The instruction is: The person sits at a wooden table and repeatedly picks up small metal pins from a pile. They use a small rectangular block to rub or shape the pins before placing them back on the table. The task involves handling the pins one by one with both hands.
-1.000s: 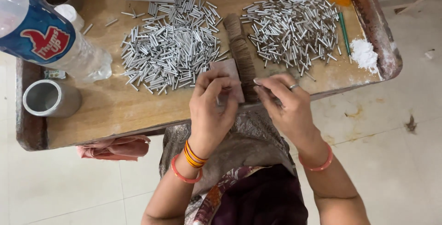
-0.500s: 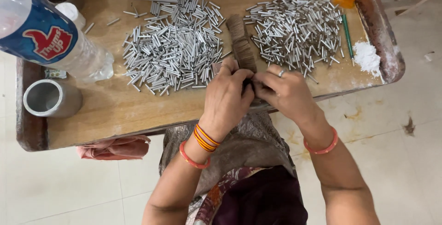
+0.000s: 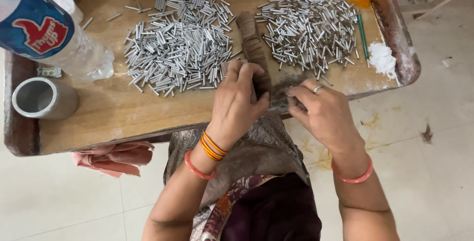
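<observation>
At frame centre, the left hand [image 3: 242, 100] curls closed around a brown stack [image 3: 254, 53]; the right hand [image 3: 321, 110] pinches small silver tubes [image 3: 282, 104] at the table edge [image 3: 148, 127].

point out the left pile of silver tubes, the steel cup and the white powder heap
left pile of silver tubes [image 3: 177, 48]: head view, middle of the heap.
steel cup [image 3: 64, 104]: head view, its outer side wall.
white powder heap [image 3: 382, 58]: head view, centre of the mound by the tray's right rim.

A small home workshop. A low wooden table [image 3: 123, 112] on a tiled floor [image 3: 64, 201] carries 2 heaps of metal tubes [image 3: 180, 48].
</observation>
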